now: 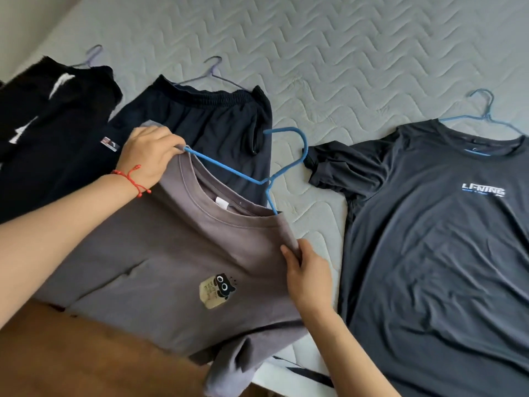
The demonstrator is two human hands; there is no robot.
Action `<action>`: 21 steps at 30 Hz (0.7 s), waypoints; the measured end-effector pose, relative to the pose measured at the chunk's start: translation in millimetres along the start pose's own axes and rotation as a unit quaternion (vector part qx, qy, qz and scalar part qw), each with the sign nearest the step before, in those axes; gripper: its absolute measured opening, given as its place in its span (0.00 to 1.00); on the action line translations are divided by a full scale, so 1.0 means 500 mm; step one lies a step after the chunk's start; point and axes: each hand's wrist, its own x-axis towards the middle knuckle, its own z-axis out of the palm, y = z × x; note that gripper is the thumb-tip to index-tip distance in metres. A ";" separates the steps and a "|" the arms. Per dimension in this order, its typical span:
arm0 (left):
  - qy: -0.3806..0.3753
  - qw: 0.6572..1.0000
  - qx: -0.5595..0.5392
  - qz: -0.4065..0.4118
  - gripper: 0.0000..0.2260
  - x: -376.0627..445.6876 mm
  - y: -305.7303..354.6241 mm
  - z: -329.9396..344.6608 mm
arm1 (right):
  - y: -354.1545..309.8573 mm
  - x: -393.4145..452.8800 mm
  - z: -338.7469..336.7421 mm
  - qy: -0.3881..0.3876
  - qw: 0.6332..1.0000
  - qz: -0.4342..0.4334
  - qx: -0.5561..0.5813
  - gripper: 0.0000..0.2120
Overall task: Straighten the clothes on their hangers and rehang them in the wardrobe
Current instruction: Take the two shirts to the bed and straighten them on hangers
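Observation:
A grey-brown T-shirt (177, 253) with a small cat print lies on the mattress, a blue wire hanger (229, 167) pushed through its neck opening. My left hand (148, 156) pinches the shirt's left shoulder where the hanger's arm end sticks out. My right hand (307, 270) grips the right shoulder fabric, with the hanger's other arm hidden under it. The hook points toward the dark shorts.
Dark shorts (211, 121) on a lilac hanger lie behind the shirt. Black trousers (45, 116) on another hanger lie at the left. A dark grey T-shirt (440, 224) on a blue hanger lies at the right. The quilted mattress (315, 53) stretches behind; a brown bed edge (86, 356) is near me.

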 end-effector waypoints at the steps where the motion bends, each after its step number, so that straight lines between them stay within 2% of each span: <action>1: 0.002 1.000 -0.005 -0.012 0.14 -0.005 0.015 -0.028 | -0.006 -0.013 -0.024 0.014 1.000 -0.020 -0.013 0.18; 7: 0.024 0.998 -0.062 -0.005 0.14 0.006 0.117 -0.091 | -0.018 -0.026 -0.208 0.124 0.984 -0.088 -0.095 0.15; 12: 0.018 0.984 -0.169 -0.061 0.08 0.078 0.176 -0.003 | 0.007 0.084 -0.322 0.168 0.957 -0.100 -0.216 0.12; 15: 0.005 0.975 -0.198 -0.104 0.08 0.143 0.162 0.077 | 0.023 0.190 -0.335 0.160 0.952 -0.088 -0.244 0.12; 21: 0.009 0.975 -0.194 -0.104 0.10 0.298 0.072 0.192 | 0.003 0.416 -0.294 0.176 0.939 -0.104 -0.278 0.13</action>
